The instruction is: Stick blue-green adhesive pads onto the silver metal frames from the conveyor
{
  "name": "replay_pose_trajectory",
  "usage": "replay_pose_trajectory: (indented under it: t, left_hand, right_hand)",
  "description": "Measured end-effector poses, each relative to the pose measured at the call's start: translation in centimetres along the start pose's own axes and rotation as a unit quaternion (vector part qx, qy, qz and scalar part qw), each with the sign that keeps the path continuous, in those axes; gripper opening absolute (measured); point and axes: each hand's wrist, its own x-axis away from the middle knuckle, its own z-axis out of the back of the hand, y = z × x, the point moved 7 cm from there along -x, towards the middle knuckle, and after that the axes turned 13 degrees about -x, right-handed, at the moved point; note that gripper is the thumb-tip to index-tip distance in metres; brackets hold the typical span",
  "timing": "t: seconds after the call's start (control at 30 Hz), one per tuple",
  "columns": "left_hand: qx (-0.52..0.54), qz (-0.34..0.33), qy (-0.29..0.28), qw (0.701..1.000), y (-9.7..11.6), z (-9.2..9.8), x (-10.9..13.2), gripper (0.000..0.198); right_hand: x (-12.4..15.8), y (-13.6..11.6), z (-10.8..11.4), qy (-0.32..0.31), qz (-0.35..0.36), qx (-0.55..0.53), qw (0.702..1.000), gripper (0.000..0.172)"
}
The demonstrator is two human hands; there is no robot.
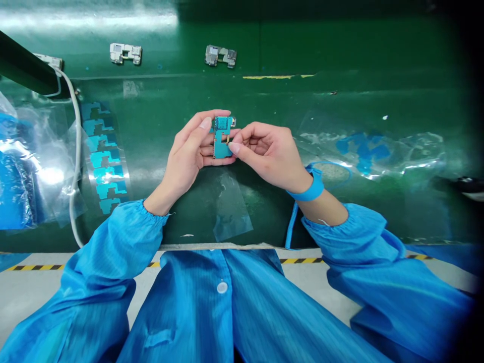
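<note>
We are pinching a teal circuit board (222, 137) between our left hand (185, 151) and right hand (266, 154) over the green bench (340, 55), our fingers hiding its edges; its gold part (227, 138) is hard to make out.

The left hand (185, 151) and right hand (268, 154) pinch a teal circuit board (222, 137) between them over a green workbench (340, 55).

You wear this camera on your head, and it looks forward and down from just above your chest. Your blue smock (212, 307) fills the bottom of the frame, your left hand (185, 146) and right hand (268, 154) sit close up near mid-frame, and the green desk (340, 65) stretches beyond them.
</note>
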Motion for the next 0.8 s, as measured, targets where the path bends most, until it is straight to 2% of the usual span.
replay_pose_trajectory:
  t: [0.37,0.8]
  left_hand:
    - [-0.017,-0.027,-0.020,0.999,-0.36,-0.07,-0.32,0.054]
    - [0.001,-0.029,-0.013,0.999,-0.55,0.23,-0.48,0.050]
  right_hand:
    - [-0.03,-0.06,-0.08,-0.008,0.017,-0.016,1.000,0.032]
    - [-0.04,-0.11,-0.12,-0.007,0.033,-0.030,0.999,0.037]
